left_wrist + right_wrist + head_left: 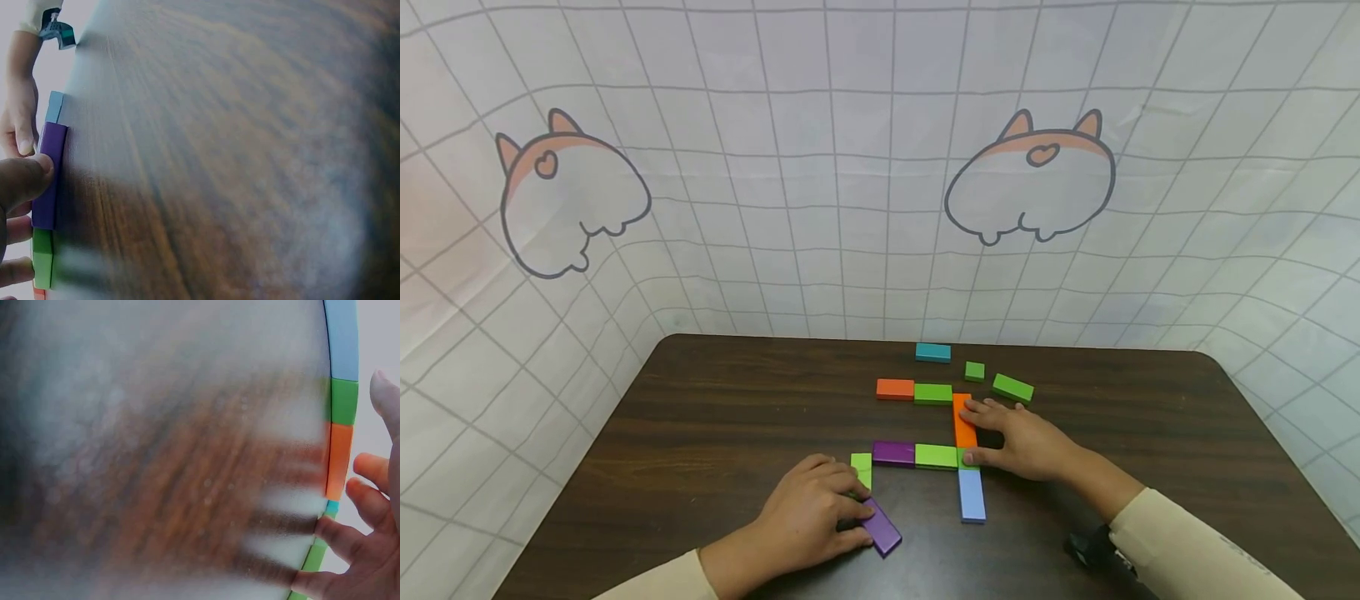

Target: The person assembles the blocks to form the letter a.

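My left hand (816,510) pinches a purple block (883,530), thumb on its near side and fingers at its far end. That block lies at a slant, its far end against a lime block (862,468) partly under the fingers. The right hand (1028,440) is spread, fingertips on an orange block (964,425) and thumb at a small green block (966,463). A light blue block (972,498) extends toward me from the green one. Leftward from it run a lime-green block (936,457) and a dark purple block (893,453), end to end.
Farther back, a red-orange block (895,389) and a green block (933,394) join in a row. Behind lie a teal block (933,352), a small green cube-like block (974,372) and a tilted green block (1013,388). The dark wooden table (715,417) meets a checked cloth (820,275).
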Demonstrator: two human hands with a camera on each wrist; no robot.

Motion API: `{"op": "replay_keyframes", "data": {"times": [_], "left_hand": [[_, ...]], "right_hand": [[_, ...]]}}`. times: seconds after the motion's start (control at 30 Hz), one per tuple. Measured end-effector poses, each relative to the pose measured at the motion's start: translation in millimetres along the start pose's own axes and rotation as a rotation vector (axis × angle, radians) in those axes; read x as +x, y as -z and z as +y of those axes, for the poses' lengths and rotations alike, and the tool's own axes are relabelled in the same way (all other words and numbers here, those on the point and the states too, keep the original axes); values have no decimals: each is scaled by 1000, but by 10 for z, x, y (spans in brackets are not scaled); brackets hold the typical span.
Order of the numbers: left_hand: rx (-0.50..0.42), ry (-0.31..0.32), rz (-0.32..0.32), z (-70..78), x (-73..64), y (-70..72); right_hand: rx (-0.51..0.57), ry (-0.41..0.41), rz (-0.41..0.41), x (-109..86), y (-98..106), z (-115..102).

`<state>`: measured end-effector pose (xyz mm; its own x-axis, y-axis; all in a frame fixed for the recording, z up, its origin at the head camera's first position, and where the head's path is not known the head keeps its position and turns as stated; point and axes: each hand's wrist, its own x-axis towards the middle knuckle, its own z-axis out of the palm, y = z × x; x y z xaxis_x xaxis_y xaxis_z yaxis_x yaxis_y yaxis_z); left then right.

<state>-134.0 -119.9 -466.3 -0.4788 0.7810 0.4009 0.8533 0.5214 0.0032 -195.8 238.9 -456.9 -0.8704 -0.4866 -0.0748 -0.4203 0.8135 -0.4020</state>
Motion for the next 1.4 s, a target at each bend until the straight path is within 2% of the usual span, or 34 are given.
{"op": "replay_keyframes", "data": {"times": [0.33,0.53,0.67,0.97,1.4], "left_hand": [[13,-15,40,-27,3,-33],[17,-6,34,-22,3,-43],[17,4,29,-13,4,-44],[-2,-8,60,-20,13,-57],[3,12,68,-8,21,-79]], "right_hand": [[61,-26,48,-34,119,34],[-22,-86,171,-20,262,141],[-75,-123,214,18,313,269],[-127,-202,200,70,321,532],[-74,-237,162,77,353,598]]}}
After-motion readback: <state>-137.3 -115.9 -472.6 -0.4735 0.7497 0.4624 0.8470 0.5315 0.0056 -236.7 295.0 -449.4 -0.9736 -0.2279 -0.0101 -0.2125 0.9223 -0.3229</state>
